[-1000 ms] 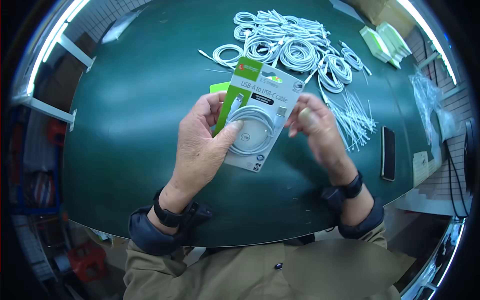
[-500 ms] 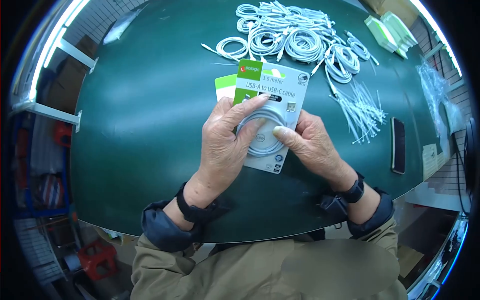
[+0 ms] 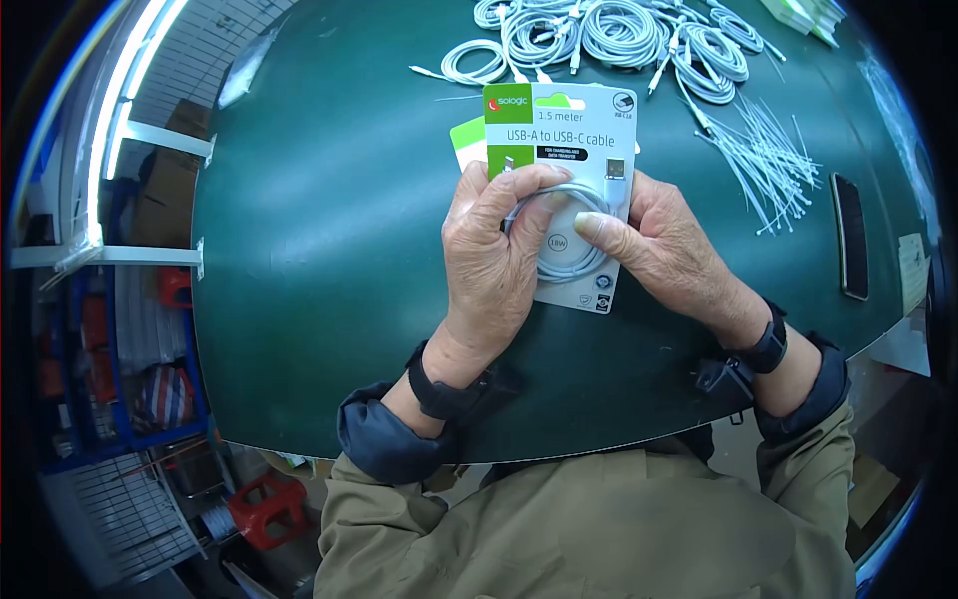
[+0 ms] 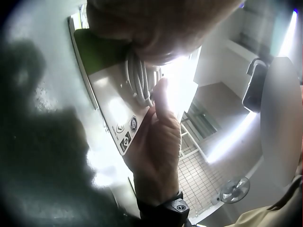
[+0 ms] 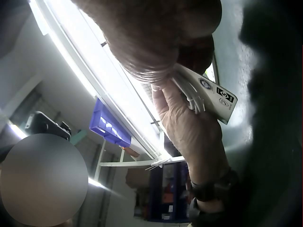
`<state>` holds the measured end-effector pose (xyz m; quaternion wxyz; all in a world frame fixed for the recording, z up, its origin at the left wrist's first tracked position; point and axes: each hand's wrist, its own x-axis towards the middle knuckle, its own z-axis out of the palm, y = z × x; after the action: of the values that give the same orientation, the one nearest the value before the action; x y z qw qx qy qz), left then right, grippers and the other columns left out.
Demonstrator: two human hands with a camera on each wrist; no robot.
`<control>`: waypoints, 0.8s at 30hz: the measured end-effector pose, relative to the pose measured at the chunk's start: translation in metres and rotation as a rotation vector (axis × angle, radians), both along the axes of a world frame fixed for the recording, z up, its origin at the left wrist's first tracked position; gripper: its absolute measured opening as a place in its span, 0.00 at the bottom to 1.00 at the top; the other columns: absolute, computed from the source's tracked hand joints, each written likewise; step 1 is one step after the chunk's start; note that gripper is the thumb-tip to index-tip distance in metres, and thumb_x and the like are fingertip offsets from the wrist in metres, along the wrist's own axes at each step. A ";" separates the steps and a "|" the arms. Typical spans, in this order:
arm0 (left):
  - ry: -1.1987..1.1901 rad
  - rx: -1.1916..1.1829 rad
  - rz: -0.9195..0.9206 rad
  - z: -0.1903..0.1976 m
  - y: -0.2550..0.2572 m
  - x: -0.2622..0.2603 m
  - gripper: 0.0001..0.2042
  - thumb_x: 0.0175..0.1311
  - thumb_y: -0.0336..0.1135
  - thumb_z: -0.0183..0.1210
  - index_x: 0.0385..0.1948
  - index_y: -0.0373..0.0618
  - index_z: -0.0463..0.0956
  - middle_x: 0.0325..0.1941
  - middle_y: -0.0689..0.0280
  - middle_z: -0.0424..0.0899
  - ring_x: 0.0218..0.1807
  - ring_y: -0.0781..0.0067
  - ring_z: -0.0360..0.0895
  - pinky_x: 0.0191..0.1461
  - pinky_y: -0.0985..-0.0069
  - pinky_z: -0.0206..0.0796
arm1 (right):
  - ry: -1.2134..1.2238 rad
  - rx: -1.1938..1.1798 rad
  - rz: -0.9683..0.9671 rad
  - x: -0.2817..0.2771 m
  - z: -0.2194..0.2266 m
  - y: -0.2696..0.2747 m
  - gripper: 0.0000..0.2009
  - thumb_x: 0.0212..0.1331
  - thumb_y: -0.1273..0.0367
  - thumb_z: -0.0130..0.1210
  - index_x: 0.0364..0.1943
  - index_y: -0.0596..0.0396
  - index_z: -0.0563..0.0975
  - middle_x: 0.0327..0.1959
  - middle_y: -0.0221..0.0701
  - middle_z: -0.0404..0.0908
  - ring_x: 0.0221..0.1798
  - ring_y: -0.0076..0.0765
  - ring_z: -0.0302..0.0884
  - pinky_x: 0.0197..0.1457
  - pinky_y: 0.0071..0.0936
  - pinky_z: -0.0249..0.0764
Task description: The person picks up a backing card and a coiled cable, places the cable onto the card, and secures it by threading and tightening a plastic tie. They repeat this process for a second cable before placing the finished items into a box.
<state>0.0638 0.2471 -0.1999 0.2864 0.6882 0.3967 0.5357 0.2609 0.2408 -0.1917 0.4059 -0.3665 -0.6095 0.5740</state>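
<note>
Both hands hold a white-and-green printed card (image 3: 599,122) marked "USB-A to USB-C cable", with a coiled white cable (image 3: 574,272) on its front. My left hand (image 3: 491,262) has its index finger and thumb on the card's front, pinching the upper left of the coil. My right hand (image 3: 671,245) grips the right edge, thumb pressed on the front beside the coil, other fingers hidden behind. A second green-and-white card (image 3: 467,142) shows behind at the left. In the left wrist view the card (image 4: 106,92) stands tilted with the coil (image 4: 138,80) facing up.
Several coiled white cables (image 3: 624,35) lie at the table's (image 3: 319,250) far side. A bundle of white zip ties (image 3: 763,165) lies right of the cards, and a phone (image 3: 850,237) near the right edge. A red stool (image 3: 267,509) stands below at the left.
My right hand has come in from beside the card to hold its right edge. My left index finger has moved onto the front. The head view has shifted.
</note>
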 end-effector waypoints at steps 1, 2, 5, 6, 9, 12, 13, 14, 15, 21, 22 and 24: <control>0.020 -0.024 0.001 0.002 -0.001 0.000 0.09 0.72 0.26 0.65 0.50 0.45 0.86 0.47 0.63 0.81 0.48 0.69 0.82 0.52 0.72 0.76 | 0.010 -0.007 -0.002 0.000 -0.001 0.000 0.20 0.77 0.62 0.57 0.61 0.65 0.76 0.49 0.39 0.88 0.51 0.30 0.87 0.55 0.31 0.86; 0.038 -0.047 0.002 0.003 -0.002 0.001 0.09 0.72 0.25 0.65 0.50 0.44 0.86 0.49 0.61 0.81 0.50 0.65 0.83 0.54 0.69 0.78 | 0.018 -0.013 -0.004 -0.001 -0.002 0.000 0.20 0.77 0.62 0.57 0.61 0.65 0.76 0.49 0.39 0.88 0.51 0.30 0.87 0.55 0.32 0.86; 0.020 -0.059 -0.020 0.001 -0.001 0.001 0.11 0.72 0.24 0.64 0.52 0.46 0.86 0.50 0.61 0.79 0.52 0.65 0.82 0.54 0.69 0.77 | 0.014 -0.004 -0.035 -0.002 -0.002 -0.001 0.19 0.77 0.63 0.57 0.61 0.65 0.76 0.49 0.39 0.88 0.50 0.30 0.87 0.54 0.32 0.86; 0.037 -0.039 -0.026 0.003 0.000 0.002 0.12 0.72 0.23 0.64 0.53 0.47 0.86 0.50 0.61 0.79 0.52 0.65 0.82 0.55 0.70 0.77 | 0.005 0.007 -0.049 -0.002 -0.001 -0.001 0.19 0.77 0.63 0.57 0.61 0.66 0.76 0.49 0.39 0.88 0.50 0.30 0.87 0.54 0.31 0.86; 0.028 -0.019 -0.066 0.006 0.000 0.004 0.15 0.71 0.24 0.64 0.57 0.49 0.86 0.52 0.62 0.78 0.55 0.67 0.81 0.58 0.71 0.76 | 0.008 0.042 -0.068 0.000 0.001 0.000 0.19 0.76 0.64 0.57 0.60 0.66 0.77 0.48 0.39 0.88 0.49 0.30 0.87 0.54 0.31 0.86; -0.016 -0.086 -0.162 0.004 0.001 0.001 0.16 0.70 0.27 0.67 0.58 0.48 0.85 0.58 0.63 0.77 0.59 0.69 0.79 0.65 0.72 0.73 | 0.003 0.038 -0.063 0.000 0.005 -0.002 0.19 0.76 0.64 0.57 0.61 0.65 0.76 0.50 0.39 0.88 0.49 0.30 0.86 0.53 0.31 0.85; -0.009 -0.079 -0.164 0.001 0.003 -0.001 0.16 0.70 0.28 0.67 0.58 0.48 0.86 0.58 0.63 0.77 0.59 0.68 0.80 0.65 0.72 0.74 | -0.004 0.038 -0.059 0.000 0.006 -0.003 0.19 0.76 0.64 0.58 0.62 0.64 0.76 0.50 0.39 0.87 0.50 0.30 0.86 0.53 0.31 0.85; 0.000 -0.074 -0.165 -0.001 0.004 -0.003 0.16 0.70 0.28 0.68 0.58 0.48 0.86 0.58 0.63 0.77 0.60 0.68 0.80 0.64 0.71 0.74 | -0.022 0.023 -0.051 0.000 0.007 -0.004 0.20 0.76 0.63 0.58 0.62 0.64 0.76 0.50 0.40 0.87 0.50 0.31 0.86 0.53 0.33 0.85; 0.013 -0.071 -0.166 -0.004 0.004 -0.002 0.15 0.69 0.29 0.68 0.57 0.48 0.86 0.58 0.63 0.77 0.60 0.68 0.80 0.64 0.71 0.75 | -0.039 0.047 -0.049 -0.001 0.008 -0.004 0.20 0.76 0.63 0.58 0.62 0.64 0.76 0.50 0.40 0.87 0.50 0.31 0.86 0.53 0.33 0.85; -0.004 -0.080 -0.114 -0.004 0.004 0.002 0.10 0.67 0.30 0.70 0.48 0.45 0.87 0.55 0.63 0.79 0.56 0.68 0.82 0.61 0.71 0.77 | -0.114 0.137 -0.049 -0.003 0.006 -0.004 0.20 0.76 0.63 0.57 0.62 0.66 0.76 0.49 0.43 0.87 0.50 0.34 0.86 0.54 0.34 0.85; -0.002 -0.088 -0.114 -0.004 0.003 0.002 0.09 0.67 0.30 0.70 0.48 0.45 0.87 0.55 0.63 0.79 0.56 0.67 0.82 0.61 0.71 0.77 | -0.118 0.140 -0.049 -0.003 0.006 -0.004 0.20 0.76 0.63 0.57 0.62 0.66 0.76 0.49 0.43 0.87 0.50 0.35 0.86 0.54 0.34 0.85; 0.007 -0.126 -0.112 -0.005 0.002 0.003 0.09 0.68 0.29 0.70 0.48 0.45 0.87 0.55 0.63 0.79 0.57 0.68 0.82 0.61 0.72 0.77 | -0.119 0.125 -0.055 -0.003 0.006 -0.004 0.20 0.77 0.63 0.57 0.61 0.66 0.76 0.49 0.43 0.87 0.50 0.35 0.86 0.54 0.34 0.85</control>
<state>0.0664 0.2488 -0.2052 0.3571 0.6918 0.3914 0.4906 0.2581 0.2366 -0.1861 0.4069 -0.3906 -0.6568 0.5005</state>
